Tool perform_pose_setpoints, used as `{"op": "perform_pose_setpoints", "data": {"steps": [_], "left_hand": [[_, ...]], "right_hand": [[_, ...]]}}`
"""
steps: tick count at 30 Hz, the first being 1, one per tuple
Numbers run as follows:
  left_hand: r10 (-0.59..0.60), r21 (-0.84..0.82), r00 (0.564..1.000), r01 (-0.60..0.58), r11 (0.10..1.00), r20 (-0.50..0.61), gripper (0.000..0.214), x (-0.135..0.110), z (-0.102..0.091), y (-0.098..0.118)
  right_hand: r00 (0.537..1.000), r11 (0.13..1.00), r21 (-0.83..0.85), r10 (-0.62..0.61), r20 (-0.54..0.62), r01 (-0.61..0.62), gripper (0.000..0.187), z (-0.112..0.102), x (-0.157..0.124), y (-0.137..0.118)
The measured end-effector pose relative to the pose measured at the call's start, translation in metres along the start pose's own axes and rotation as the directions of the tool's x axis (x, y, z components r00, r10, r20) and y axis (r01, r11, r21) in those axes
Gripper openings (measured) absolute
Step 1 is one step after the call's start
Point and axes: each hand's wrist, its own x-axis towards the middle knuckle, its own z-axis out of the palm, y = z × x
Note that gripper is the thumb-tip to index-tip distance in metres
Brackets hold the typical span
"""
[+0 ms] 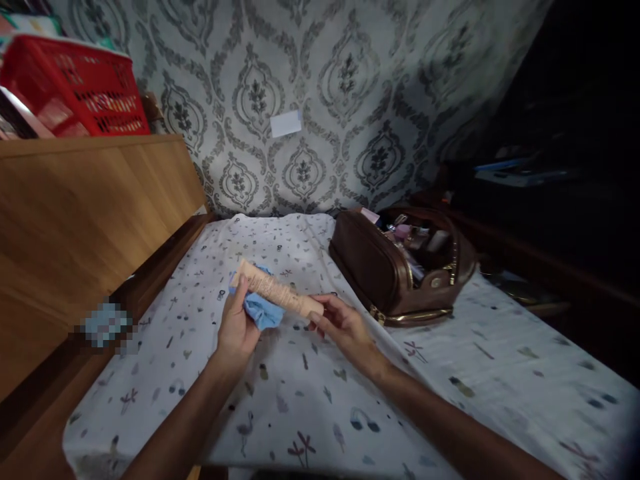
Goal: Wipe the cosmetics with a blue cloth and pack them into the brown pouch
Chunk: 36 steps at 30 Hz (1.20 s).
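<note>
A peach-coloured cosmetic tube (277,291) with printed text is held above the patterned cloth, tilted down to the right. My left hand (237,325) is closed round its wide end, the thumb lying on top. A blue cloth (265,312) is bunched in that same hand, under the tube. The fingers and thumb of my right hand (345,327) grip the capped end. To the right stands a brown toiletry bag (373,267), unzipped, with several small cosmetics (407,233) inside it. The undersides of both hands are partly hidden.
White cloth (300,400) with small prints covers the surface. A wooden cabinet (95,220) borders it on the left, with a red plastic basket (80,87) on top. Behind is a wallpapered wall (345,80) with a white card (285,124). The right side is dark.
</note>
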Motion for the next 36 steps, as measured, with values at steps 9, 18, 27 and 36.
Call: {"op": "perform_pose_setpoints", "data": {"steps": [9,18,27,36], "left_hand": [[-0.155,0.076,0.988,0.153,0.985,0.026,0.017,-0.023,0.034,-0.03],[-0.194,0.38,0.942,0.078,0.922,0.275,0.044,-0.027,0.082,-0.055],[-0.163,0.581,0.949,-0.025,0.814,0.269,0.052,-0.024,0.135,-0.089],[-0.132,0.687,0.971,-0.041,0.726,0.197,0.067,-0.008,0.13,-0.107]], "right_hand": [[0.832,0.668,-0.569,-0.552,0.052,0.479,0.022,-0.016,-0.028,-0.025],[0.754,0.423,-0.795,-0.653,0.065,0.435,0.049,-0.078,-0.091,-0.047],[0.923,0.944,-0.253,-0.278,-0.267,0.211,0.049,-0.098,-0.108,-0.066],[0.993,0.929,0.37,0.05,-0.11,-0.006,0.054,-0.111,-0.099,-0.073]]}}
